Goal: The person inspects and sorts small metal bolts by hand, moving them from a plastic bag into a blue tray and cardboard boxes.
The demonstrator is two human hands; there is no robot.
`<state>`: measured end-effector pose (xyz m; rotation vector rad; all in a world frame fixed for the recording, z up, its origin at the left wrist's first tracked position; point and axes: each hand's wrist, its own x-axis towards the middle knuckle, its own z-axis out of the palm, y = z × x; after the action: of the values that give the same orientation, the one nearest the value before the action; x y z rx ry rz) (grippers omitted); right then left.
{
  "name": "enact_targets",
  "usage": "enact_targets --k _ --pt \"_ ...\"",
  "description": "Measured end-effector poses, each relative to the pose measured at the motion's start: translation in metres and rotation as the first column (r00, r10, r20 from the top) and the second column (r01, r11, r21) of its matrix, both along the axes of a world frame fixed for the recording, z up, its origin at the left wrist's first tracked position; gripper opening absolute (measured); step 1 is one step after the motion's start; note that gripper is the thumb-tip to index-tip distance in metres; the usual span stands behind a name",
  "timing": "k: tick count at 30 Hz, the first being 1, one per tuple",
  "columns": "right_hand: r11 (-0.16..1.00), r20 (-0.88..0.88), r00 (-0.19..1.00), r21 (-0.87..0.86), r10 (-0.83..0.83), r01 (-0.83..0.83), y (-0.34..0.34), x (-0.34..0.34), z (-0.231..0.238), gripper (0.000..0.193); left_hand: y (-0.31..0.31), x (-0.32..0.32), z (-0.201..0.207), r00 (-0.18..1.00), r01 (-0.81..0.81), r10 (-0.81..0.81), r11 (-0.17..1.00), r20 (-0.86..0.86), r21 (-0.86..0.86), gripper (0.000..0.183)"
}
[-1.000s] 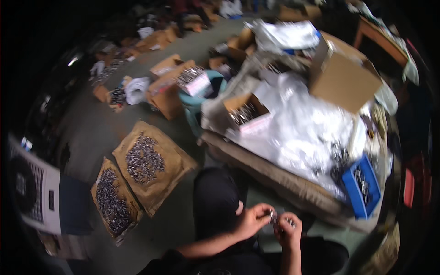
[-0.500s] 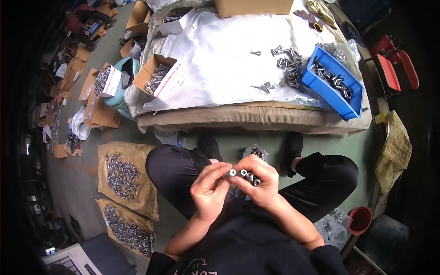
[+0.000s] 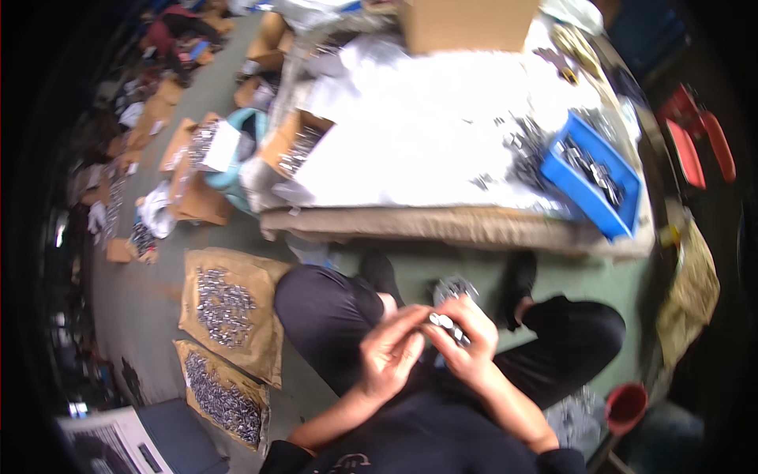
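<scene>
A few metal bolts (image 3: 450, 325) with round, bright ends lie side by side in my right hand (image 3: 467, 336), its fingers and thumb curled round them in front of my lap. My left hand (image 3: 391, 355) is beside it, fingers stretched toward the bolts and thumb apart. Its fingertips touch or almost touch the nearest bolt end; blur hides the exact contact. Beyond the hands, on the floor between my feet, is a clear plastic bag (image 3: 455, 291) with metal parts inside, partly covered by my right hand.
A low covered table (image 3: 395, 221) stands ahead, bearing loose bolts (image 3: 525, 150), a blue bin (image 3: 592, 178) of bolts and cardboard boxes (image 3: 466, 24). Left on the floor, brown sacks (image 3: 264, 316) carry many small metal parts. A red bucket (image 3: 626, 407) is at lower right.
The view has shifted and blurred, so everything sits lower and further right. The left fingers have loosened from the bolt end they pinched; the right hand keeps its bolts.
</scene>
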<state>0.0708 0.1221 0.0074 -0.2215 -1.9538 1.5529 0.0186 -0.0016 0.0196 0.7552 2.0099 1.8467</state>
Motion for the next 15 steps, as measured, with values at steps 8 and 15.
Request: enact_targets --k 8,15 --pt "0.928 -0.066 0.998 0.371 -0.010 0.034 -0.016 0.007 0.003 0.021 0.017 0.018 -0.032 0.022 -0.349 -0.673 0.688 0.739 0.636 0.056" --pt "0.872 -0.058 0.998 0.487 -0.021 0.046 -0.021 0.000 0.003 0.023 0.016 0.008 -0.035 0.022 -0.372 -0.648 0.701 0.761 0.608 0.047"
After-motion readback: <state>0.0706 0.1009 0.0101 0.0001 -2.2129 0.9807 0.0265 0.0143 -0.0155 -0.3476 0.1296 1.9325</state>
